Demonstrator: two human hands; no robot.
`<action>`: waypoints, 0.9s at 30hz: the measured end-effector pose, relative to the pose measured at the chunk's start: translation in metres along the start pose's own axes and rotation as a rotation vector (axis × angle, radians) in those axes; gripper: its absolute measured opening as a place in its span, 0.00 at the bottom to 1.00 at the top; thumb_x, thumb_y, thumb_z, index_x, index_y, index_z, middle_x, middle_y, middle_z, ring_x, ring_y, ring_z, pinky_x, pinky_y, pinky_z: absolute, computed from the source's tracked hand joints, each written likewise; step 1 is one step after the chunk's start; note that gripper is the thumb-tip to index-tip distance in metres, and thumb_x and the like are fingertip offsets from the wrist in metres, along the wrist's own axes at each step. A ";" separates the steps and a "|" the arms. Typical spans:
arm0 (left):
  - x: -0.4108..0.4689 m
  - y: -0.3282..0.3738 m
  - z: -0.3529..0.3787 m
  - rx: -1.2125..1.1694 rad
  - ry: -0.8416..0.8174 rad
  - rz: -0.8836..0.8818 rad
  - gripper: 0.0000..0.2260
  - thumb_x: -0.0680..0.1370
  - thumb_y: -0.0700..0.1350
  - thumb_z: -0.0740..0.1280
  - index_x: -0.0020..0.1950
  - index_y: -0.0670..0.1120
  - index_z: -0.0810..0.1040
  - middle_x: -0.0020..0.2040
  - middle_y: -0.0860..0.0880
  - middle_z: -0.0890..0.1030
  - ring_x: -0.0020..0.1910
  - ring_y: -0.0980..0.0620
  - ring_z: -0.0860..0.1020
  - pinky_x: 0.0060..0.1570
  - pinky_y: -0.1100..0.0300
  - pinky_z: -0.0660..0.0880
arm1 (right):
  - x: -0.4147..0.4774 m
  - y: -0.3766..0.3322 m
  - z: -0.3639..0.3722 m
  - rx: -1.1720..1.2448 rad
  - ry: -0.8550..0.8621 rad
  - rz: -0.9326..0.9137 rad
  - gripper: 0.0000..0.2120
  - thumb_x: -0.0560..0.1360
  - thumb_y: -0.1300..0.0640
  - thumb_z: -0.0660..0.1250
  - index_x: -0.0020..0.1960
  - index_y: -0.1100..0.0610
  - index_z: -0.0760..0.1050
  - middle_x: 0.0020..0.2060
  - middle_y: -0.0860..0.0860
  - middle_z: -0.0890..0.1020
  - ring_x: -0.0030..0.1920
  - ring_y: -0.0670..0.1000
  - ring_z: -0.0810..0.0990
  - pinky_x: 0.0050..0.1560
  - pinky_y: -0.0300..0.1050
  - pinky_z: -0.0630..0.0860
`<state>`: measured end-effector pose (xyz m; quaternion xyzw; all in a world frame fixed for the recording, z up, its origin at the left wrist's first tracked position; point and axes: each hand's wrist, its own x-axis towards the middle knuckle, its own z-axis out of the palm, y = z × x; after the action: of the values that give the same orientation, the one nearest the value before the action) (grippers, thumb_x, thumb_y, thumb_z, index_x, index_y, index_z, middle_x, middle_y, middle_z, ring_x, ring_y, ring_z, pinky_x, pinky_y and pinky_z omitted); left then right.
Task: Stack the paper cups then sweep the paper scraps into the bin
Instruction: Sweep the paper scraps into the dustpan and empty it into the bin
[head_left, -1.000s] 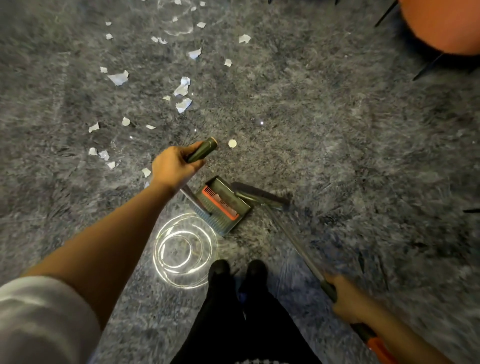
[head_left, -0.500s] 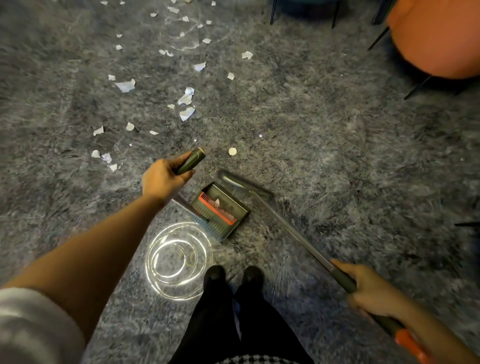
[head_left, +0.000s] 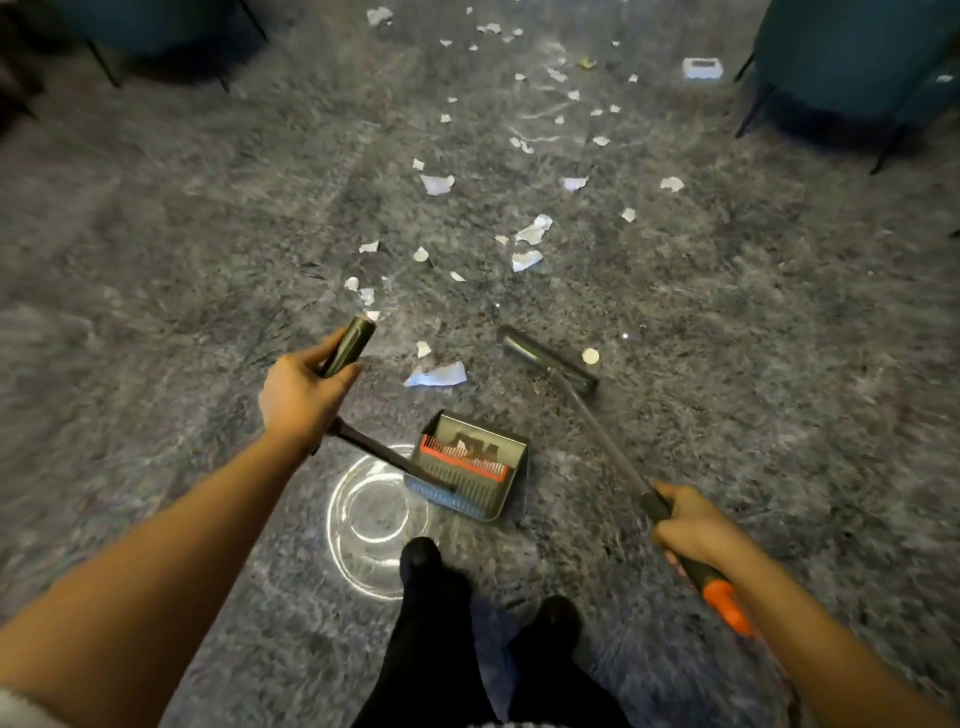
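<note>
Underfoot, grey carpet (head_left: 156, 260) meets a teal chair (head_left: 852, 57) at one o'clock. Torn white paper scraps (head_left: 532, 231) litter twelve. The left hand (head_left: 301, 395) grips the dustpan handle (head_left: 353, 340), the right hand (head_left: 691, 530) the broom handle (head_left: 608, 447).

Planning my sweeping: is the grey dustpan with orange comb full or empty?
Not full: the grey plastic dustpan shows its inner floor; white paper scraps lie outside.

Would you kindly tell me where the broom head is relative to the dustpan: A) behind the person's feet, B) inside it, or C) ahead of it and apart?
C: the broom head sits farther out than the dustpan, with a gap between them.
</note>
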<state>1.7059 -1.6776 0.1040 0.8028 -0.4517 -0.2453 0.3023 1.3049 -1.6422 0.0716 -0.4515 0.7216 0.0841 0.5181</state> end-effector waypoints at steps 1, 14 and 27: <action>0.006 -0.008 -0.010 -0.006 0.007 -0.005 0.20 0.73 0.51 0.72 0.64 0.60 0.76 0.45 0.49 0.83 0.39 0.43 0.83 0.41 0.45 0.79 | 0.007 -0.016 0.006 -0.010 0.012 -0.003 0.31 0.72 0.73 0.59 0.73 0.55 0.63 0.26 0.57 0.75 0.19 0.50 0.70 0.20 0.37 0.68; 0.110 -0.081 -0.071 0.039 -0.029 -0.019 0.21 0.73 0.50 0.73 0.65 0.55 0.76 0.54 0.47 0.83 0.48 0.47 0.82 0.48 0.49 0.78 | 0.081 -0.213 0.075 -0.079 -0.006 -0.038 0.21 0.71 0.74 0.61 0.63 0.65 0.72 0.27 0.56 0.73 0.25 0.52 0.70 0.20 0.38 0.68; 0.195 -0.064 -0.070 0.209 -0.124 0.056 0.19 0.74 0.52 0.70 0.65 0.58 0.75 0.49 0.48 0.84 0.44 0.48 0.81 0.37 0.58 0.72 | 0.080 -0.228 0.115 -0.245 -0.244 -0.060 0.29 0.73 0.74 0.61 0.72 0.64 0.61 0.54 0.62 0.76 0.30 0.53 0.74 0.27 0.42 0.69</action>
<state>1.8817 -1.8032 0.0843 0.8004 -0.5147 -0.2374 0.1952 1.5462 -1.7512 0.0331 -0.5189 0.6238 0.2100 0.5454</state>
